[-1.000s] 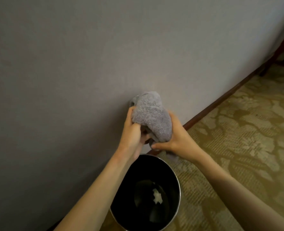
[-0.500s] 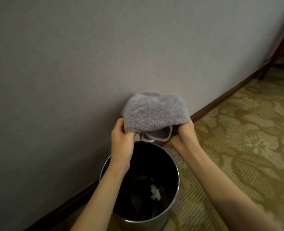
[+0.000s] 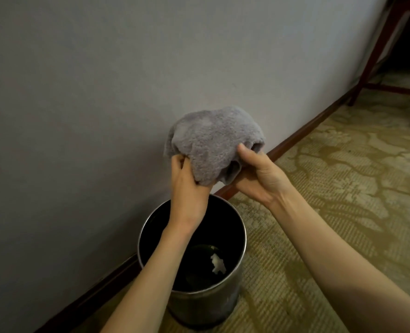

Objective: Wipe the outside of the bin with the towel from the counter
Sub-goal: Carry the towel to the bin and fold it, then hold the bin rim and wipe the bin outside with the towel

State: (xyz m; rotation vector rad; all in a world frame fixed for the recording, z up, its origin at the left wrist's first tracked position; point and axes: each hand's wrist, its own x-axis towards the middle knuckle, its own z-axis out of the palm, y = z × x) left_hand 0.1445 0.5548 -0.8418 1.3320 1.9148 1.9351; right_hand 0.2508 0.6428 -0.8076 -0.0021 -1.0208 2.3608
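A fluffy grey towel [image 3: 213, 140] is bunched up in the air in front of the wall, above the bin. My left hand [image 3: 187, 188] grips its lower left edge and my right hand [image 3: 259, 176] grips its right side from below, thumb on top. The round metal bin [image 3: 241, 258] stands on the carpet under my hands, close to the wall. Its inside is black, with a small white scrap [image 3: 218, 263] at the bottom. My left forearm crosses over the bin's opening.
A plain grey wall [image 3: 103, 92] with a dark red-brown baseboard [image 3: 302, 133] runs diagonally behind the bin. Patterned beige carpet [image 3: 343, 188] covers the floor to the right. Dark red furniture legs [image 3: 377, 54] stand at the upper right.
The towel has been gathered from a spread-out shape into a rounder bundle. My hands have shifted slightly on it, and the view has dropped a little toward the bin.
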